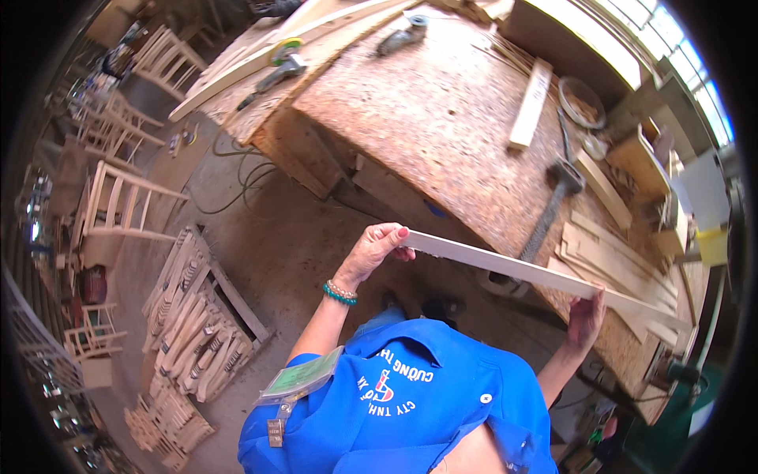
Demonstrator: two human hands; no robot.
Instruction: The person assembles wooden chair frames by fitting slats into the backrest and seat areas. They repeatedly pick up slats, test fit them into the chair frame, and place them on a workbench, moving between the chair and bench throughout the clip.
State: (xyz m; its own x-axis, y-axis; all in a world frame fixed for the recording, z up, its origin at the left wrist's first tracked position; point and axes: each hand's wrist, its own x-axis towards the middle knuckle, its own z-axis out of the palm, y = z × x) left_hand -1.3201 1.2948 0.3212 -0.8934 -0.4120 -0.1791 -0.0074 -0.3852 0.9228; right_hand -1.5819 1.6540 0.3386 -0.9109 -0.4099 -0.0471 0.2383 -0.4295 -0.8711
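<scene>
A long, pale, flat wooden strip (497, 263) spans between my two hands, sloping down to the right along the near edge of the workbench (442, 118). My left hand (374, 251) pinches its left end between thumb and fingers. Farther right, my right hand (586, 318) grips the strip from below, with the right end reaching past it over more thin boards (616, 257) on the bench. Some of the right hand's fingers are hidden behind the strip.
An angle grinder (286, 65) and another grey power tool (403, 35) lie on the far benches. A short board (530, 103), a dark-handled tool (562, 189) and a round bowl (582, 103) are at right. Curved wooden parts (197, 332) are stacked on the floor left, near chair frames (130, 197).
</scene>
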